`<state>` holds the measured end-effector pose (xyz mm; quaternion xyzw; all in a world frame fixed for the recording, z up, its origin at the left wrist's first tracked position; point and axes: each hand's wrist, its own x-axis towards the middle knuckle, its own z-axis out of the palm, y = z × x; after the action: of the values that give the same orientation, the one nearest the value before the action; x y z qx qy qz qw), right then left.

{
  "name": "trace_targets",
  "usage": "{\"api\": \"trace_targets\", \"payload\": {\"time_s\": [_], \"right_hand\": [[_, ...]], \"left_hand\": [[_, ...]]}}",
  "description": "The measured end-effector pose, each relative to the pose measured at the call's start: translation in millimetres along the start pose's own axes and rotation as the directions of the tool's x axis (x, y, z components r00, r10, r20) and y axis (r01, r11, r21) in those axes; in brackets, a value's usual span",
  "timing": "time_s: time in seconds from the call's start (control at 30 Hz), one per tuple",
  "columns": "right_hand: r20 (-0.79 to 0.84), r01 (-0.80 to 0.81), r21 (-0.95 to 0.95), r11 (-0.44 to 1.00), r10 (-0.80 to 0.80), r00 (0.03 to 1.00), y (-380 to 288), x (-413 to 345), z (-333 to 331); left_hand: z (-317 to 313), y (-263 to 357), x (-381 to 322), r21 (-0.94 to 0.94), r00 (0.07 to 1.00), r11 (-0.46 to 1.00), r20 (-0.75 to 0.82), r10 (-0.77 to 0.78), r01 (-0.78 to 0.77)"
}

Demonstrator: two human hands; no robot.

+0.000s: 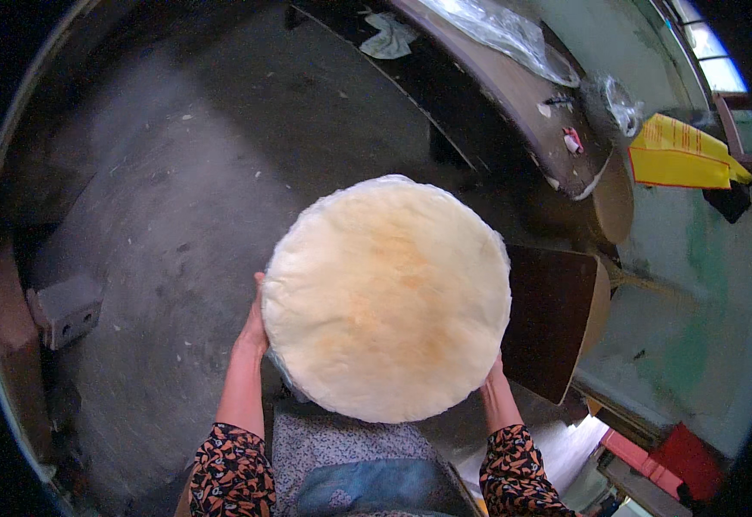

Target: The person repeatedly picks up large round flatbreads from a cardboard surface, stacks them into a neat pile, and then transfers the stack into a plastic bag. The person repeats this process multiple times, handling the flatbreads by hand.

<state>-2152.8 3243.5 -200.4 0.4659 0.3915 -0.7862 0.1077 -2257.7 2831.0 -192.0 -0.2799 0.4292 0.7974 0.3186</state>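
Between my two hands is a thick round cream-coloured slab [389, 297] with tan blotches on top and an uneven whitish rim. Its material cannot be told for sure. My left hand [256, 326] grips the left side, with the fingers largely hidden behind the rim. On the lower right edge my right hand [493, 378] supports it, mostly covered by the slab. It is held in front of my body, above a patterned apron [356, 434] with a blue patch of cloth [366, 485].
A worktop [531, 110] with clear plastic sheeting [511, 32] runs along the upper right. A dark brown board [550, 316] stands right of the slab. A yellow printed bag [683, 155] is by the wall. Dark concrete floor [156, 258] stretches left, near a grey block [69, 310].
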Motion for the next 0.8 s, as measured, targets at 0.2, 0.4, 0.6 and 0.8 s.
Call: {"api": "trace_targets", "payload": {"time_s": [0.2, 0.4, 0.6, 0.8], "right_hand": [[-0.079, -0.08, -0.2, 0.977, 0.066, 0.995, -7.2, 7.7, 4.5], [0.191, 0.221, -0.452, 0.864, -0.148, 0.97, -117.0, 51.6, 64.7], [0.114, 0.022, -0.643, 0.765, 0.067, 0.991, -112.0, 80.8, 111.7], [0.027, -0.006, -0.728, 0.685, 0.037, 0.999, -121.2, 66.1, 120.2]], "left_hand": [[-0.2, -0.8, -9.1, -0.019, 0.992, 0.997, -0.102, 0.078, -0.08], [35.8, -78.6, -75.7, 0.061, 0.834, 0.995, -0.542, 0.101, -0.081], [43.6, -99.1, -64.0, -0.103, 0.855, 0.955, -0.48, 0.196, -0.277], [45.1, -88.2, -69.9, -0.107, 0.847, 0.965, -0.508, 0.153, -0.238]]}}
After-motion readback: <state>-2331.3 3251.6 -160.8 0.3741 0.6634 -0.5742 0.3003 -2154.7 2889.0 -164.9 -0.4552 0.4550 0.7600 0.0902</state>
